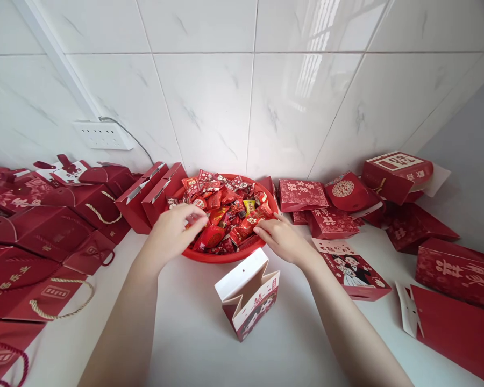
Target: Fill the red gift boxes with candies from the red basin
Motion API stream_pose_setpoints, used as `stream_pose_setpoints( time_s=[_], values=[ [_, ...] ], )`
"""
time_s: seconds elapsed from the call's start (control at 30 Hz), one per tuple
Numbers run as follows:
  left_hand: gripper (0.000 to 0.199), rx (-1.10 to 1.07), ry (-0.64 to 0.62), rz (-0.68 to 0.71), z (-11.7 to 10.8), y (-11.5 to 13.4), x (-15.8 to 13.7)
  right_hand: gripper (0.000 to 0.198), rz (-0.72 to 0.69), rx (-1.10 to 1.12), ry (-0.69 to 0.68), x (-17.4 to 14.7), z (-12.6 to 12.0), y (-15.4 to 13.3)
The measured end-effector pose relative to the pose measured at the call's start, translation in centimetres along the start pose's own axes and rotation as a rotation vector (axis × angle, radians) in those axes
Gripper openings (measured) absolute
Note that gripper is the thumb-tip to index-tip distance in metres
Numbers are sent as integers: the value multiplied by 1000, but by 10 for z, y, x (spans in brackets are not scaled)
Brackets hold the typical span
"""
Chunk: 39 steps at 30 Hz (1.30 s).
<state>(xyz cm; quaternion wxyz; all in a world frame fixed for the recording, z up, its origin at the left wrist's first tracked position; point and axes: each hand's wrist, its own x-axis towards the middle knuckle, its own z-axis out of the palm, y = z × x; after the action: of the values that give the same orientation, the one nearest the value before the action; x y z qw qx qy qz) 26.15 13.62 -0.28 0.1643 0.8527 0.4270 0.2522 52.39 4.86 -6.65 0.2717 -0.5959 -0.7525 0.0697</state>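
Observation:
A red basin (221, 259) full of wrapped candies (228, 207) stands against the wall. Over its left side reaches my left hand (173, 234), thumb and fingers apart, with nothing visibly held. My right hand (284, 237) is at the basin's right rim, fingers spread beside a larger red candy packet (250, 223); whether they touch it I cannot tell. In front of the basin, between my forearms, an upright paper gift box (252, 306) stands with its top open. It has a white flap and a cartoon couple on its front.
Red gift boxes with rope handles (64, 242) crowd the left side. More red boxes (334, 223) lie on the right, one with a couple print (353, 269). Two narrow red boxes (159, 193) lean beside the basin. A power strip (102, 135) hangs on the tiled wall.

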Motion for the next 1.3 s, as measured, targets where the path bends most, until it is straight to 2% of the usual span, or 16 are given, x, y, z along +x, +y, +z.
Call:
stream_pose_setpoints(
  time_s=[0.1, 0.13, 0.2, 0.4, 0.53, 0.6, 0.83, 1.03, 1.17, 1.3],
  values=[
    [23, -42, -297, 40, 0, 10, -6, 41, -46, -99, -40, 1, 7, 0],
    [23, -30, -357, 37, 0, 13, -7, 42, -47, -119, -52, 1, 7, -1],
    [22, 36, -400, 29, 1, 18, -9, 44, -42, -135, -77, 0, 5, -3],
    [19, 226, -407, -24, 6, 21, -6, 38, -39, 47, -115, -3, -4, -7],
    [17, 170, -443, -15, 13, 19, -6, 17, -90, 192, -84, -2, -1, -9],
    [19, 102, -457, 5, 17, 21, -8, 14, -82, 226, -44, -1, 0, -10],
    [28, -65, -253, 79, 24, 33, -9, 25, 107, 576, 141, -3, -11, -17],
    [23, -269, -294, 21, 19, 40, -7, 33, 110, 762, 129, -9, -23, -24],
    [24, -389, -349, -51, 20, 40, -7, 34, 161, 828, 128, -7, -18, -29],
    [26, -400, -365, -62, 22, 40, -7, 39, 187, 834, 104, -5, -9, -33]
  ],
)
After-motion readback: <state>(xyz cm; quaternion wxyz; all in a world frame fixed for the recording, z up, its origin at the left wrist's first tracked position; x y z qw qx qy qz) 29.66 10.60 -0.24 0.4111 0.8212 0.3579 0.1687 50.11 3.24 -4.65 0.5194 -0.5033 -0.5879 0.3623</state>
